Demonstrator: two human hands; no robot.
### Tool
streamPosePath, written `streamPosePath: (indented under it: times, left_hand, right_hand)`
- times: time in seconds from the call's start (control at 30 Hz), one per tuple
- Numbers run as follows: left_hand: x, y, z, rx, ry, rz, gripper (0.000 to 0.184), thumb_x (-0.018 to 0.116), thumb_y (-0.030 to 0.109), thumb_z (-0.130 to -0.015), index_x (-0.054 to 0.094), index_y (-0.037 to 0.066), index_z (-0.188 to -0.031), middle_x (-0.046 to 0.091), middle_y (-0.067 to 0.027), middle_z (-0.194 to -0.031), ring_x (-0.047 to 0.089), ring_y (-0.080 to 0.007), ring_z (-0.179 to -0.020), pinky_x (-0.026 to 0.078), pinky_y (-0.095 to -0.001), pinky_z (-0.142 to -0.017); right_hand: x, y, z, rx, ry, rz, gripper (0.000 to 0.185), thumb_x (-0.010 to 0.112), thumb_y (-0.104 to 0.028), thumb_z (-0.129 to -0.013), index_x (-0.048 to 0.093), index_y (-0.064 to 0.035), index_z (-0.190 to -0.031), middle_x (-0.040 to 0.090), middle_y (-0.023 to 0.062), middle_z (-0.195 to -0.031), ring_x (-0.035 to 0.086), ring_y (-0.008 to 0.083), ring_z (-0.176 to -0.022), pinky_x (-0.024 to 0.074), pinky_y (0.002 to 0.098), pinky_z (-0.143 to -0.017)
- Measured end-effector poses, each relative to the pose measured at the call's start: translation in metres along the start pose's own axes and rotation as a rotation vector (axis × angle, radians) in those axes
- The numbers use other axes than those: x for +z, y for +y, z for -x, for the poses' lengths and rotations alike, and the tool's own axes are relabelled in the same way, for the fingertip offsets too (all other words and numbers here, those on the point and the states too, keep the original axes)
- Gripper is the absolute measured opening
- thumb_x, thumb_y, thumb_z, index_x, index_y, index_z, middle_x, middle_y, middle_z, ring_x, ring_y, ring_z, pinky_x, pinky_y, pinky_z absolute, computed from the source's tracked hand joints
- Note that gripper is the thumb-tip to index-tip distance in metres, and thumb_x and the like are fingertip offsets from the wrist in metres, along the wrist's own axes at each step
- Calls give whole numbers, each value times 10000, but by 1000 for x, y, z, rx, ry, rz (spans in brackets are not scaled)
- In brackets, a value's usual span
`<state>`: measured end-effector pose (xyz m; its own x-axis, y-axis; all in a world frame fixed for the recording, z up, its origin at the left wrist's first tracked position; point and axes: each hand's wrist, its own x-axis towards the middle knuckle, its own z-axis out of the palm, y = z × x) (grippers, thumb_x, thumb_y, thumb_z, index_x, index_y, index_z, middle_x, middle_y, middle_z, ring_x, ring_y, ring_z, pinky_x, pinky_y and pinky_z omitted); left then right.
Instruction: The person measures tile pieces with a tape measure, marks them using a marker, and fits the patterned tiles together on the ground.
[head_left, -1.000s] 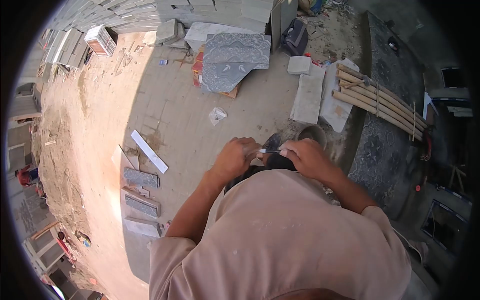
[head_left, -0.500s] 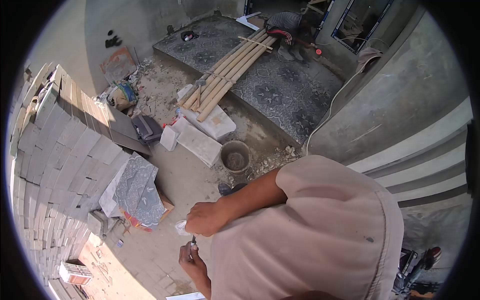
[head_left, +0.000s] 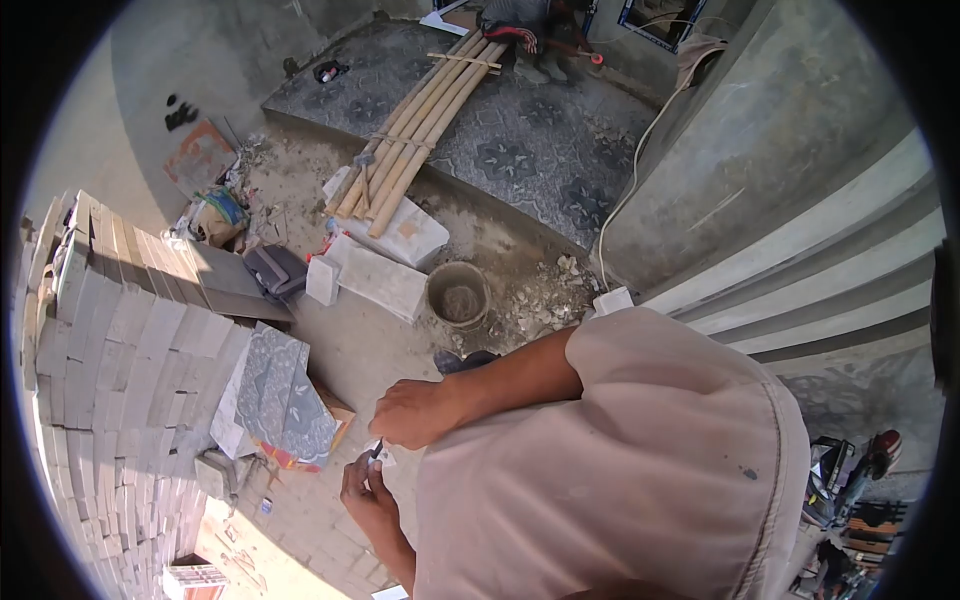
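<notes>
My right hand [head_left: 412, 412] is closed, knuckles up, at the end of a bare forearm from a beige sleeve [head_left: 640, 360]. Just below it, my left hand [head_left: 370, 495] pinches a small dark stick-like thing [head_left: 376, 450] between thumb and fingers. Its upper end meets the underside of my right fist, whose fingertips are hidden. A small white patch [head_left: 388, 459] shows beside the dark thing; I cannot tell whether it is held or lies beyond the hands.
Grey patterned tiles [head_left: 290, 395] are stacked beside a block pile [head_left: 130, 380]. Ahead stand a bucket [head_left: 458, 296], white blocks [head_left: 380, 280] and bamboo poles [head_left: 425, 130] resting on a tiled step [head_left: 520, 160]. Another person [head_left: 525, 35] crouches at the back. Rubble [head_left: 545, 300] lies by the wall.
My view has shifted, so the poles, bucket and step sit higher and further left. Both hands stay close together around the small dark thing, the left one slightly raised.
</notes>
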<state>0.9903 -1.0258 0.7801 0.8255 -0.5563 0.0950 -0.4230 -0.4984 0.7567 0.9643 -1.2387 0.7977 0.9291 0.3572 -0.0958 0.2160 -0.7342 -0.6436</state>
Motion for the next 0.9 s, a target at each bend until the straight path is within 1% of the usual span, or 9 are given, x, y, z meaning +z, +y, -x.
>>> streamPosePath:
  times: [0.07,0.13,0.4,0.47,0.63,0.7,0.73,0.8,0.9]
  left_hand:
    - [1,-6,0,-20,4,14,166,602,41,-855,645,-50,-987,597,-146,-786,550,-258,-694,439,-359,-636]
    - [1,-16,6,-16,6,3,154,603,13,-850,649,-35,-989,612,-175,-806,593,-328,-721,466,-392,-653]
    - [-5,-5,24,-69,208,-116,128,695,61,-784,671,9,-898,629,-126,-760,577,-308,-675,455,-369,-613]
    - [-5,-4,26,5,171,-109,147,707,67,-774,674,13,-907,636,-122,-770,576,-307,-691,458,-384,-628]
    - [2,-9,33,-49,208,-86,217,719,68,-764,670,12,-968,650,-118,-851,604,-298,-754,479,-377,-688]
    - [4,-13,33,-74,230,-49,260,722,73,-768,665,12,-1014,659,-124,-910,624,-286,-790,493,-366,-721]
    - [7,-15,35,-193,357,59,295,717,89,-784,653,12,-1062,654,-135,-979,638,-272,-836,497,-358,-760]
    - [14,-36,45,-320,500,166,330,712,105,-801,641,11,-1110,649,-146,-1047,652,-259,-883,502,-349,-799]
    - [32,-108,95,-707,298,168,369,661,190,-856,616,11,-1175,636,-177,-1126,651,-290,-967,502,-367,-838]
  right_hand:
    - [-4,-3,2,-3,-10,-30,166,605,-171,-817,643,-10,-800,647,209,-785,636,389,-813,483,485,-737]
    - [-8,-6,2,30,-42,-54,203,611,-186,-818,666,9,-812,664,228,-811,648,397,-827,495,477,-745]
    - [-4,-10,-7,57,-162,-78,241,537,-259,-907,627,-41,-858,636,194,-789,615,393,-808,460,486,-730]
    - [-3,-8,-10,43,-231,-137,244,538,-261,-908,624,-38,-861,635,190,-788,611,394,-807,455,486,-723]
    - [3,-2,-15,27,-262,-178,245,530,-255,-915,620,-33,-862,633,194,-788,606,406,-796,450,491,-704]
    - [2,0,-20,0,-198,-21,231,512,-253,-928,599,-40,-911,630,206,-785,609,414,-792,448,503,-700]
    - [2,4,-22,-9,-214,-20,231,512,-253,-928,599,-40,-911,630,206,-785,609,414,-792,448,503,-700]
    - [2,22,-28,82,-6,109,203,515,-239,-931,559,-45,-973,631,211,-774,610,426,-791,447,514,-708]
    - [5,74,-28,293,60,149,140,528,-141,-916,522,-26,-995,614,209,-767,608,415,-770,444,496,-692]
